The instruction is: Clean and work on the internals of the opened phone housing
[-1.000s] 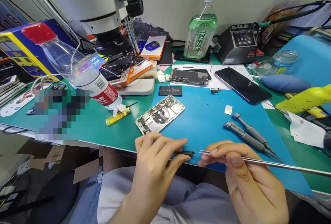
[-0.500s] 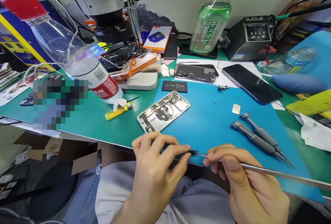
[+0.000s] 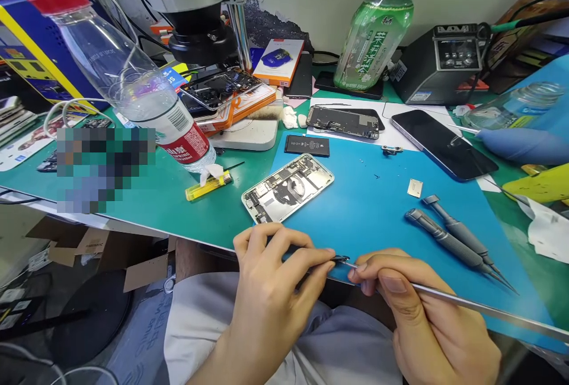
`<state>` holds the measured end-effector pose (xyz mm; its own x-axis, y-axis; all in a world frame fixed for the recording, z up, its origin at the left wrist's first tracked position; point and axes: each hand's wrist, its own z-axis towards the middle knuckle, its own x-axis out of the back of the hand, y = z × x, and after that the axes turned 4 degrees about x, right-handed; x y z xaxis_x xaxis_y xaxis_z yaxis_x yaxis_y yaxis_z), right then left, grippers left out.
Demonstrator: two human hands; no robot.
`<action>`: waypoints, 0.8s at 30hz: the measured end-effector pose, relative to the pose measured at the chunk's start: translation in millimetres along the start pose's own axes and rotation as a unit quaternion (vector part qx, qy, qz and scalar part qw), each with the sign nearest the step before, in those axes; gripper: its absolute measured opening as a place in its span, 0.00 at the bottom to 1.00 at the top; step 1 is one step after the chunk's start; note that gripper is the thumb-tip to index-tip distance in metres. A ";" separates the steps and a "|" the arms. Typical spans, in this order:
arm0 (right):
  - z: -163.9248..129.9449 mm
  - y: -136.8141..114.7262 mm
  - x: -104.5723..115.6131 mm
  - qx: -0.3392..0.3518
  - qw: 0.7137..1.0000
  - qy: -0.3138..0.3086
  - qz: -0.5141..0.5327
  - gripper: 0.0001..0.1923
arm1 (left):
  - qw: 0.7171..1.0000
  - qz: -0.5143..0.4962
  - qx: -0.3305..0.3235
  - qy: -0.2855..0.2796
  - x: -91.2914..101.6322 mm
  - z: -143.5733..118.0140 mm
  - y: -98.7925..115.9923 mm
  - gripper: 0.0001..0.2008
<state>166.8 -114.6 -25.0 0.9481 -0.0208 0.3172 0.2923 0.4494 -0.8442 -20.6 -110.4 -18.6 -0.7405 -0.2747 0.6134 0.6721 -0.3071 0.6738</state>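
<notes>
My left hand [image 3: 275, 281] pinches a small black part [image 3: 341, 258] between thumb and forefinger at the mat's front edge. Most of that part is hidden by the fingers, so its kind is unclear. My right hand [image 3: 422, 308] is closed round slim metal tweezers [image 3: 471, 306], whose tip meets or nearly meets the black part. Just beyond my left hand, an opened phone housing [image 3: 288, 189] lies at a slant with its inside up. Behind it rest a black phone battery [image 3: 306, 145] and a detached phone screen assembly [image 3: 343, 122].
Two grey screwdrivers [image 3: 448, 242] and a small metal plate [image 3: 415, 188] lie on the blue mat [image 3: 355, 195]. A dark phone [image 3: 444, 145] sits behind them. Leftward are a yellow lighter [image 3: 208, 187], a red-capped bottle [image 3: 146, 100] and a microscope [image 3: 200, 11]. A green bottle [image 3: 373, 41] stands behind.
The view has shifted a little, so the bench things appear farther right. My left hand keeps its pinch, and slightly more of the black part shows at the tweezers' tip.
</notes>
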 end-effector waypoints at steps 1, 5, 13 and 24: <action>0.4 -0.3 -0.3 0.003 1.000 0.000 -0.001 0.12 | 1.000 0.000 -0.001 0.000 0.2 -0.3 0.2 0.06; 0.3 -0.4 -1.3 0.007 1.000 0.008 0.007 0.13 | 1.000 0.000 -0.004 0.000 0.4 -0.2 0.3 0.07; 1.1 2.2 -1.8 0.022 1.000 0.006 -0.011 0.11 | 1.000 -0.002 -0.009 -0.004 0.7 0.9 -0.8 0.08; 7.0 0.4 -0.3 0.012 0.999 -0.009 0.037 0.13 | 1.000 -0.014 -0.001 -0.021 3.6 -0.2 -1.0 0.09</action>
<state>165.8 -108.2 -22.4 0.9646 0.0281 0.2623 0.2189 0.4696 -0.8553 -23.9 -111.3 -17.1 -0.7575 -0.2275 0.6119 0.6518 -0.3160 0.6894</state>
